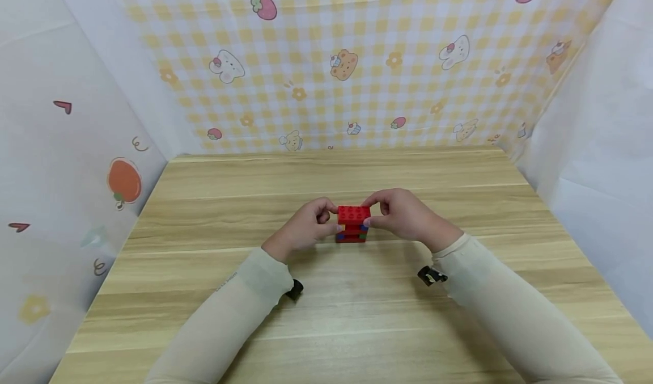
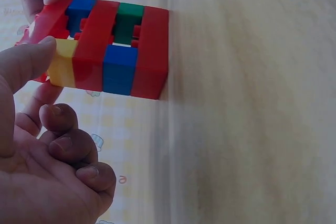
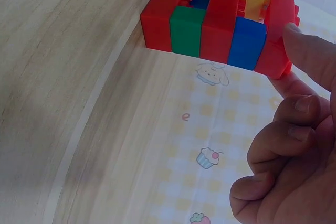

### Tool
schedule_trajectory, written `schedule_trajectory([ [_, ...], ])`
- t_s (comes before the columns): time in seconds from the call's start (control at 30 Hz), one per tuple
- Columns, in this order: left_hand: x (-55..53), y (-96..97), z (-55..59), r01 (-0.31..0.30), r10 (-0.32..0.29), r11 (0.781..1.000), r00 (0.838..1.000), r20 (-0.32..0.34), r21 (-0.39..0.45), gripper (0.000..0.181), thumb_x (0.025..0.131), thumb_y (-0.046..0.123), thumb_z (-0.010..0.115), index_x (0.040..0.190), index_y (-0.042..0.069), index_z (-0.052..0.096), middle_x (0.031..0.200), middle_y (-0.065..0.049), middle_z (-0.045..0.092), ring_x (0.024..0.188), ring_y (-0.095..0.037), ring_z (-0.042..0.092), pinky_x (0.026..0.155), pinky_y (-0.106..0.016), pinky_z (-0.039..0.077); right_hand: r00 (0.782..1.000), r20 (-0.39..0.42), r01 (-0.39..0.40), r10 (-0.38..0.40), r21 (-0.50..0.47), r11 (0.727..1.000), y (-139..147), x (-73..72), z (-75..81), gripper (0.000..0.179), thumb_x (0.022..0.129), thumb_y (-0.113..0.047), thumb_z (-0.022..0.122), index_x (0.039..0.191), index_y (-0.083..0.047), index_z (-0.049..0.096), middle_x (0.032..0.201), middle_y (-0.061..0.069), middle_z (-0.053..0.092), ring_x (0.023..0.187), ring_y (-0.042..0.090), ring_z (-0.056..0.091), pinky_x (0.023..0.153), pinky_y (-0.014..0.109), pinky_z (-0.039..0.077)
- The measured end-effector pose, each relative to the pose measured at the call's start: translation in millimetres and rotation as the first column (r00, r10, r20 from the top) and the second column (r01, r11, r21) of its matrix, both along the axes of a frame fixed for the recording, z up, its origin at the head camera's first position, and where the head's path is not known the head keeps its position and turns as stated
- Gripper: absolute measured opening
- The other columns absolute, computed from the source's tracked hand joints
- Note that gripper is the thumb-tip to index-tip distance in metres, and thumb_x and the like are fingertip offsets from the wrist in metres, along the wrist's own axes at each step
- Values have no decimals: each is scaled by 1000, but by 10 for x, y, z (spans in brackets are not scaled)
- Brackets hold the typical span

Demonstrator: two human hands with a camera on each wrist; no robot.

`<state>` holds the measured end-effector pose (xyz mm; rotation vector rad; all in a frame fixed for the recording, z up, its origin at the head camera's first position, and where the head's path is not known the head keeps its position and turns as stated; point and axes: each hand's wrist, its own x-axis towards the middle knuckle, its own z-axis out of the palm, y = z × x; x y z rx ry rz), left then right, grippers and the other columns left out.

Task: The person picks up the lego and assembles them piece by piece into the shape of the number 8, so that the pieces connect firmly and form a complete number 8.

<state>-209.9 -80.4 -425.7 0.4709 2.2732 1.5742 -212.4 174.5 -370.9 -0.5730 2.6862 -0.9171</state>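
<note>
A small stack of toy building bricks (image 1: 351, 239) stands upright on the table between both hands. Its top red brick (image 1: 353, 213) shows rows of studs. Below it are a yellow brick (image 2: 64, 65) and a blue brick (image 3: 247, 43), then a middle red brick (image 2: 95, 51), another blue brick (image 2: 119, 70) with a green brick (image 3: 186, 32), and a bottom red brick (image 2: 151, 53). My left hand (image 1: 309, 224) pinches the upper left end between thumb and index finger, the thumb at the yellow brick. On the right end, my right hand (image 1: 403, 216) pinches the top red brick likewise.
The wooden table (image 1: 326, 338) extends around the stack. A checked cloth (image 1: 316, 38) with cartoon prints hangs behind its far edge, and white sheets (image 1: 607, 123) enclose the sides. Dark bands (image 1: 431, 275) sit at both wrists.
</note>
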Motion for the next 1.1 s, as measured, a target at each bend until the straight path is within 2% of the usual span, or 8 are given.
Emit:
schedule_trajectory([
  [0.2, 1, -24, 42, 16, -16, 1000, 1000, 3, 14, 37, 96, 11, 74, 130, 8, 59, 82, -1, 40, 66, -17, 37, 62, -27, 35, 1000, 10, 5, -5, -2, 1000, -2, 8, 1, 33, 92, -25, 84, 122, -13, 76, 67, 0, 45, 60, 17, 41, 58, 31, 35],
  [0.37, 21, -28, 96, 14, -11, 997, 999, -47, 74, 40, 99, 15, 72, 134, 6, 56, 81, -1, 38, 65, -18, 34, 63, -29, 35, 1000, 4, 11, -11, -1, 1000, 4, 9, -2, 32, 92, -25, 84, 121, -14, 76, 68, 0, 47, 61, 17, 43, 58, 31, 36],
  [0.5, 29, -10, 109, 23, -15, 996, 996, -86, 90, 32, 100, 15, 70, 129, 4, 59, 80, -1, 38, 65, -18, 34, 64, -29, 35, 1000, 0, 7, -7, -6, 1000, 5, 10, -3, 32, 92, -24, 84, 121, -13, 76, 68, 0, 47, 61, 17, 43, 57, 30, 36],
  [0.7, 36, 8, 102, 15, -8, 997, 996, -93, 71, 23, 101, 13, 69, 122, 8, 62, 80, -2, 39, 66, -19, 35, 65, -29, 36, 1000, 1, 4, -4, -18, 1000, 3, 11, -14, 32, 92, -24, 84, 121, -13, 76, 67, 0, 46, 60, 17, 42, 57, 30, 35],
  [1.1, 19, -1, 125, 17, -16, 998, 999, -32, 52, 13, 102, 15, 69, 106, 9, 58, 80, -3, 39, 67, -18, 36, 69, -31, 37, 1000, 2, 10, -10, -10, 1000, -3, 5, -26, 33, 92, -25, 84, 122, -13, 75, 68, 0, 48, 61, 17, 43, 57, 30, 36],
])
